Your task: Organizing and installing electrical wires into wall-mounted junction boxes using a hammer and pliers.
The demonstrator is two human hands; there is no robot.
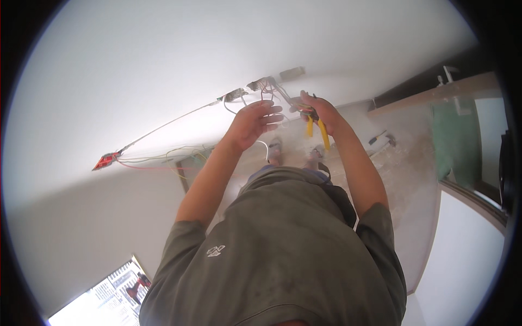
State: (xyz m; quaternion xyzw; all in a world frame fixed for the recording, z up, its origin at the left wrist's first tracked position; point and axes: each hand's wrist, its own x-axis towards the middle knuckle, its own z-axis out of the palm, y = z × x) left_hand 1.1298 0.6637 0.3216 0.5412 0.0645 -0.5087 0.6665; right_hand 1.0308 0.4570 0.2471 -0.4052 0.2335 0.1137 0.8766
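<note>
My right hand is closed around pliers with yellow handles, whose jaws are partly hidden by the fingers. Several thin wires run from a rough wall opening towards that hand; whether it also grips them I cannot make out. Just left of it, my left hand has its fingers stretched out and apart, close under red wires that hang from the same opening. Beside it, a grey-white cable loops out of a second wall cutout.
Up the wall, a narrow groove leads to a red box trailing coloured wires. A third cutout lies farther right. A hammer and a dark-handled tool rest on the dusty floor. Green sheeting stands at right.
</note>
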